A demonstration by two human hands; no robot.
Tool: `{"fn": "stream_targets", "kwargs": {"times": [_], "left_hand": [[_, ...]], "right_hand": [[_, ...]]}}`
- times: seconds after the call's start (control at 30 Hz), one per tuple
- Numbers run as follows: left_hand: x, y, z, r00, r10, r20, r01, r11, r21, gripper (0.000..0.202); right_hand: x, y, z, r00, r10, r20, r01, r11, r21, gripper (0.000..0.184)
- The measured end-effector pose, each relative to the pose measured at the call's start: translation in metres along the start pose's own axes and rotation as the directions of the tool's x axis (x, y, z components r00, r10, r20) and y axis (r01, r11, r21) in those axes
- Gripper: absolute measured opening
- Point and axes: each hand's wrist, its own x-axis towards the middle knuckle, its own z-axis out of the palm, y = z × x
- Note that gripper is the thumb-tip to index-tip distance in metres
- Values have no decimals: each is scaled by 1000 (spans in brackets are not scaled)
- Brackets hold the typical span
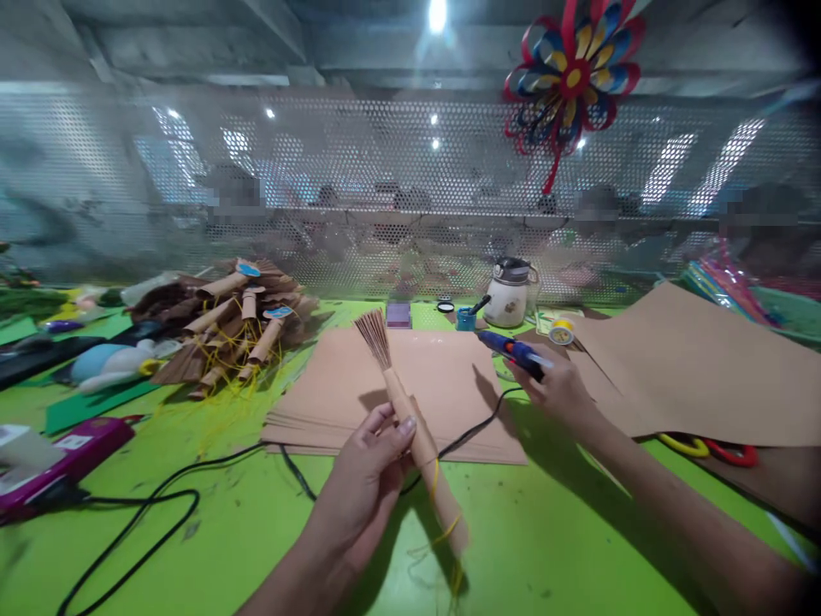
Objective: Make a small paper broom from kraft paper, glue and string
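My left hand (pixel 369 479) is closed round a brown paper roll (pixel 420 445), which has a fringed brush-like end pointing up and away and yellow thread tied near its lower end. Loose thread trails onto the green table below it. To the right, my right hand (pixel 558 385) grips a blue glue gun (pixel 516 352), its nozzle pointing left, apart from the roll. A black cord runs from the glue gun's side behind my left hand. Beneath and beyond the roll lies a stack of brown paper sheets (pixel 308 402).
Several finished-looking paper rolls with yellow threads form a pile (pixel 237 334) at left. A purple power strip (pixel 70 466) with black cord lies front left. A white jug (pixel 510 291), blue pot (pixel 466 319) and yellow thread spool (pixel 562 332) stand behind. Large brown paper (pixel 711 368) covers scissors handles (pixel 731 453) at right.
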Motion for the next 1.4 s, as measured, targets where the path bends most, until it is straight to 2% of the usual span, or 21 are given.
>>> {"fn": "stream_targets", "kwargs": {"times": [0.07,0.17,0.4,0.5,0.6,0.67,0.77,0.83,0.9,0.93,1.0,1.07,1.2,1.27,1.33,1.4], "left_hand": [[2,-4,-2,1000,3,20,-3,1000,0,30],[4,-10,-7,999,16,37,-17,1000,18,33],[2,-12,-9,997,22,78,-25,999,48,29],[6,-15,-12,997,32,67,-35,998,45,31],[11,-19,-16,997,42,69,-45,998,39,34],[13,-21,-18,996,39,78,-43,998,45,35],[13,-20,-18,996,39,74,-44,997,68,36],[12,-20,-16,996,53,71,-58,995,77,36],[11,-20,-15,995,70,70,-75,995,69,35],[11,-20,-15,994,79,69,-84,995,62,35],[10,-20,-14,992,110,63,-113,993,44,33],[8,-19,-12,986,154,65,-156,987,29,33],[2,-14,-5,972,204,119,-204,979,-10,37],[-3,-10,-4,967,212,139,-209,977,-40,38],[-8,-7,-4,969,202,142,-196,979,-55,36],[-13,-6,-6,977,169,129,-163,985,-53,36]], "right_hand": [[7,8,18,998,-7,70,22,977,-210,33],[22,10,40,988,-35,149,80,949,-306,32],[57,12,71,954,-104,282,206,910,-360,23],[57,21,75,937,-132,323,242,912,-330,31],[48,23,69,946,-123,301,218,926,-308,35],[36,12,58,962,-100,256,177,938,-299,29],[11,-26,32,977,-106,188,145,967,-210,14],[-10,-61,12,977,-157,144,147,986,79,7],[-32,-95,-5,971,-82,225,15,958,285,6],[-43,-109,-10,961,-39,276,-57,942,331,7],[-62,-129,-14,946,27,324,-143,930,339,21],[-75,-139,-11,957,58,284,-151,936,317,30],[-85,-147,1,998,15,67,-34,957,289,8],[-84,-151,0,1000,-20,-10,22,962,272,10],[-84,-154,-4,999,-36,-31,43,956,290,12],[-85,-156,-9,1000,-7,-6,8,936,352,11]]}}
